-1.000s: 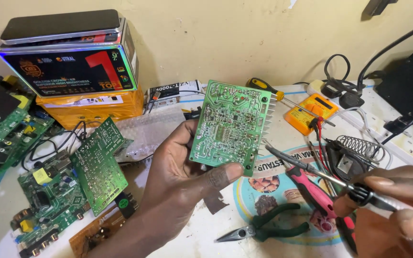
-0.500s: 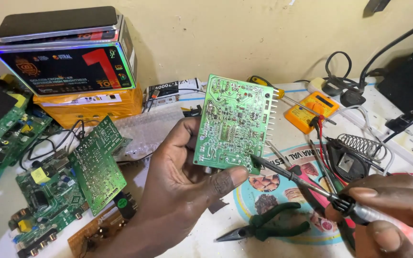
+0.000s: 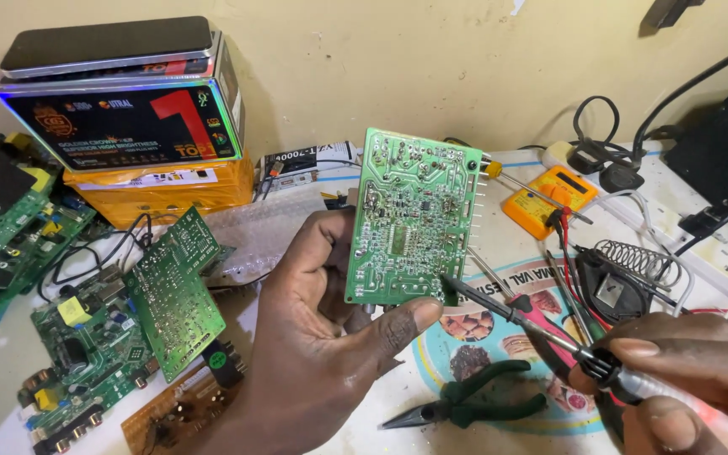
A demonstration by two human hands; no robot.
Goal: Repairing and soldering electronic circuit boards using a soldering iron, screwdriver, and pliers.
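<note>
Pinching a green circuit board (image 3: 410,219), left fingers (image 3: 402,324); right hand (image 3: 676,379) grips soldering iron (image 3: 524,320).

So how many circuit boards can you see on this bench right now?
About 6. One green board upright in the left hand; one tilted green board left of it; one green board under that; a brown board at the front; two more at the far left. Others may be hidden.
</note>
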